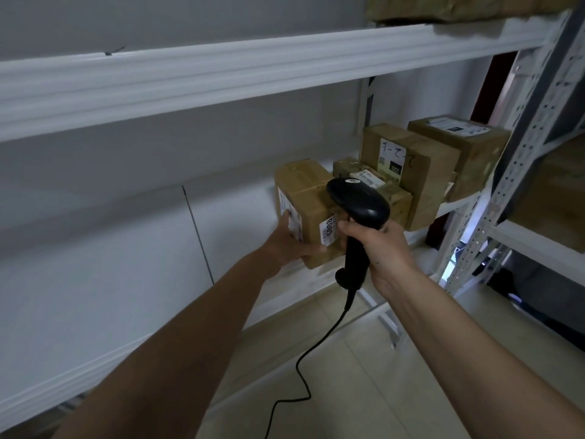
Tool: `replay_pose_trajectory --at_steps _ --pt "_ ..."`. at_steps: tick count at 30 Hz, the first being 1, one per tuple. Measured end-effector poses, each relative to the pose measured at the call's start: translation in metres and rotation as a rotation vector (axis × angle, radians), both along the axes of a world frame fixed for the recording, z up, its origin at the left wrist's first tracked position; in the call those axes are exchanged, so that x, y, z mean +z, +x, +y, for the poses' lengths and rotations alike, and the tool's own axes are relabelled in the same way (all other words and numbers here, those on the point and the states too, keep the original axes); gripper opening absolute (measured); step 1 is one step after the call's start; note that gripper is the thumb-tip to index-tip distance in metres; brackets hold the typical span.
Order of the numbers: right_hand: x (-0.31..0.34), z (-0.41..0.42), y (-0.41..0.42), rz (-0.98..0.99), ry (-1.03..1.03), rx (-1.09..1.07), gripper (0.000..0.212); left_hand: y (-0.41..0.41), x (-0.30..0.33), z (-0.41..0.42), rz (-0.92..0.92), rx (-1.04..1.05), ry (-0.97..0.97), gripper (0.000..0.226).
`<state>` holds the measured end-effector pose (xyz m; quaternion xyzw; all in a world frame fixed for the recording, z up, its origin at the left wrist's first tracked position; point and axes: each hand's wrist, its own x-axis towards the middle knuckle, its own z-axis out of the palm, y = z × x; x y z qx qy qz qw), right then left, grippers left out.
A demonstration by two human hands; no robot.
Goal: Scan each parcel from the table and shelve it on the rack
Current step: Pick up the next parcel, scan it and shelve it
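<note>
The person's left hand point(286, 240) grips a brown cardboard parcel point(305, 198) wrapped in clear tape, thumb lying along its near lower edge and fingers curled up over the white shipping label on its left face. The parcel is at the front edge of the white metal rack shelf point(95, 280), its lower part overhanging the edge; whether its base rests on the board cannot be told. A small white sticker with black digits sits on its near face. The right hand point(384, 248) is wrapped firmly round the handle of a black handheld barcode scanner point(359, 205), whose rounded head sits just in front of the parcel's right side and points toward it. A black cable point(304, 384) runs from the handle's base down to the pale tiled floor point(364, 375). Just behind and right of the held parcel, a low taped box with a printed label point(349, 167) lies on the shelf, beside a taller brown box with handwritten marks point(411, 172) and a further brown box with a white label on top point(462, 144). A grey perforated upright point(525, 131) stands at the right, and a white shelf beam point(221, 74) crosses above.
</note>
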<state>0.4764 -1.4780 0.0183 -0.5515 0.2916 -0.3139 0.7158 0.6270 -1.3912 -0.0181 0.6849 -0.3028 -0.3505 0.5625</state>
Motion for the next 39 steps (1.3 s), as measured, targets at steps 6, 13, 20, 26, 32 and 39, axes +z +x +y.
replay_pose_trajectory --at_steps 6,13,20,26,32,39 --pt "0.000 0.029 0.015 -0.016 -0.016 0.107 0.015 0.005 0.004 0.037 -0.431 0.133 0.314 0.093" --pt "-0.010 0.104 0.060 0.019 0.060 0.378 0.018 0.026 0.000 0.141 -0.856 0.356 0.803 0.097" --pt "-0.016 0.228 0.093 0.086 0.065 0.620 0.019 0.022 -0.002 0.285 -0.882 0.526 0.960 0.069" --pt "-0.018 0.363 0.106 0.097 0.044 0.793 0.018 0.003 -0.002 0.429 -0.804 0.696 1.006 0.062" --pt "-0.029 0.518 0.104 0.141 -0.004 0.967 0.014 -0.034 -0.013 0.590 -0.682 0.840 1.127 0.059" --pt "-0.048 0.673 0.093 0.216 -0.034 1.144 0.010 -0.089 -0.031 0.759 -0.471 0.933 1.266 0.059"
